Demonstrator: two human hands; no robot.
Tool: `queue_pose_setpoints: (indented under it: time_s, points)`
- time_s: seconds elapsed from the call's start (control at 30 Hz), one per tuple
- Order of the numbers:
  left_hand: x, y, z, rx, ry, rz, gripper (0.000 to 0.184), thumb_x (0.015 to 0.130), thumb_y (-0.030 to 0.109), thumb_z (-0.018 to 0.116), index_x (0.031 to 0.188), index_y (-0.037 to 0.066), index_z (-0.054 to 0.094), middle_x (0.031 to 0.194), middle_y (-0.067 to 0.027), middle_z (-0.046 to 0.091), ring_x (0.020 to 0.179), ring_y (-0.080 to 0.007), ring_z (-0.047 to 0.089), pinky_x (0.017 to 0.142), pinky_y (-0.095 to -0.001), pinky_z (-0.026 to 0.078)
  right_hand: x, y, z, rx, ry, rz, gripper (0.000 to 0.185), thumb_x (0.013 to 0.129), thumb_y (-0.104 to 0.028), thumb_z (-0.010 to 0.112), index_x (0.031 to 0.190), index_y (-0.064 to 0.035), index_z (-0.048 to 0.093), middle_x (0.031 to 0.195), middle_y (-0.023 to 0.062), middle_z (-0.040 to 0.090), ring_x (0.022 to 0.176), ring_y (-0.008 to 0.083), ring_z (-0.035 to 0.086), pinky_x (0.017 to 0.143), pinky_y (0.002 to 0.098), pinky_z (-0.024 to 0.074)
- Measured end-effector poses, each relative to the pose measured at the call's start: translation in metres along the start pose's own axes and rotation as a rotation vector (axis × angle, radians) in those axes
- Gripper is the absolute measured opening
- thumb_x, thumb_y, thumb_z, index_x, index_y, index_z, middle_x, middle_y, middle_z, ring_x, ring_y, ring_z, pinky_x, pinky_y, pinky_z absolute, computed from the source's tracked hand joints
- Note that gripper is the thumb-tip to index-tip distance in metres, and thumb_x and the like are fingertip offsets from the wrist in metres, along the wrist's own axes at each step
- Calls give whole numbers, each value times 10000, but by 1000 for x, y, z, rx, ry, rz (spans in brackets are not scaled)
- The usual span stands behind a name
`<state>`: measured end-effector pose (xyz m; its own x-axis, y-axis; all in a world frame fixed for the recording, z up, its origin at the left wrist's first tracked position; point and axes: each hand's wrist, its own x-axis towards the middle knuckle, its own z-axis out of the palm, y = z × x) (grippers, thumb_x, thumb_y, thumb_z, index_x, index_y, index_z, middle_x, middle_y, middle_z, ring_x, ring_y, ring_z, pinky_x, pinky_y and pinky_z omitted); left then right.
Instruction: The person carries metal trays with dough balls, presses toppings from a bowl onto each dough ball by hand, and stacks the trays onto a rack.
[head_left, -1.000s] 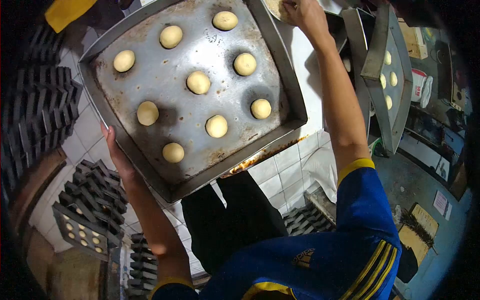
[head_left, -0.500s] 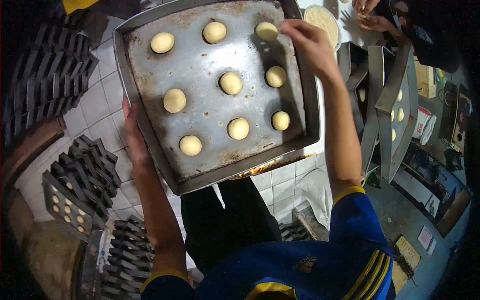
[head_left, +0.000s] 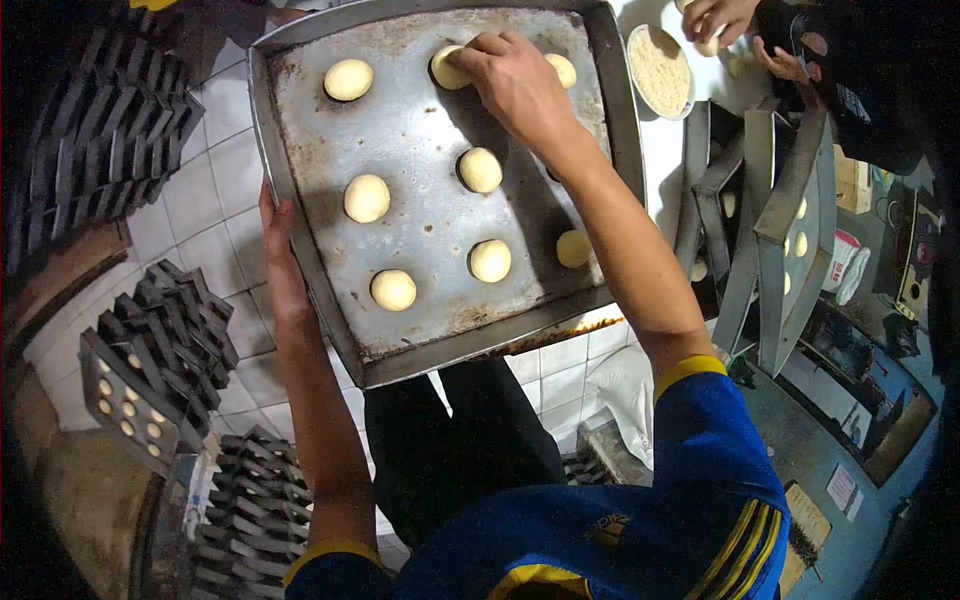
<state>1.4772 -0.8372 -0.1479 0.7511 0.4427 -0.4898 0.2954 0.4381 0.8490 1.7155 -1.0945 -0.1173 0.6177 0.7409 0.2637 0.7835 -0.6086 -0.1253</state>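
Note:
My left hand (head_left: 283,262) grips the left side of a large metal tray (head_left: 430,222), with fingers partly hidden beneath it. Several round pale dough balls rest in rows on the tray. Over its far part, my right hand (head_left: 510,82) has its fingertips together at the top middle dough ball (head_left: 452,67); whether anything is pinched in them is too small to tell. One more ball (head_left: 561,71) shows just right of my right hand, and my forearm partly covers the balls below it. Just beyond the tray's right edge is a bowl of pale crumbs (head_left: 660,70).
Another person's hands (head_left: 722,18) work dough at the top right. Tilted trays (head_left: 790,240) with dough balls lean at the right. Stacks of dark trays (head_left: 95,140) stand on the left and below, one holding dough balls (head_left: 128,408). White tiles (head_left: 190,195) cover the floor.
My right hand has moved from the crumb bowl left across the tray, past the top right ball to the top middle one. In view, the tray and my left hand have shifted right.

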Motion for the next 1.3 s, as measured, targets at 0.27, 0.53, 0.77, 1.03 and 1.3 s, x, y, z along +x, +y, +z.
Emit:
queue_pose_setpoints:
  time_s: [0.27, 0.53, 0.77, 1.03, 1.3]
  points:
    - [-5, 11, 9, 7, 38, -66, 806, 1071, 417, 562, 1729, 78, 247, 1689, -124, 408, 1509, -294, 430, 1255, -419, 326, -17, -23, -2, -109, -28, -58, 533, 1122, -438, 525, 1487, -59, 616, 1555, 128, 601, 1459, 327, 537, 1218, 510, 413]
    - [-2, 3, 2, -40, 23, -25, 755, 1092, 381, 543, 1722, 85, 250, 1641, -117, 454, 1477, -266, 457, 1244, -401, 342, -23, 47, -61, 379, 170, 458, 498, 1109, -428, 575, 1479, -106, 656, 1363, 207, 708, 1245, 371, 687, 1050, 481, 532]
    - [10, -11, -15, 172, 12, 86, 705, 1118, 345, 509, 1726, 99, 250, 1652, -117, 438, 1480, -272, 455, 1251, -403, 335, -106, 187, -96, -351, 3, 735, 339, 1005, -428, 730, 1180, -159, 837, 1080, 190, 804, 973, 396, 782, 829, 466, 610]
    - [-11, 17, 15, -97, 6, -37, 743, 1078, 381, 566, 1712, 96, 303, 1661, -107, 432, 1540, -256, 383, 1270, -407, 299, -111, 183, -99, -140, 32, 814, 310, 983, -444, 733, 1168, -228, 856, 1001, 217, 803, 956, 377, 786, 846, 449, 604]
    - [2, -1, -3, -119, -4, -38, 756, 1073, 388, 592, 1713, 106, 304, 1668, -98, 416, 1515, -253, 418, 1262, -398, 312, -126, 176, -109, 761, 285, 1028, 429, 965, -353, 812, 1284, -65, 809, 1260, 124, 786, 1171, 217, 666, 1053, 361, 477]
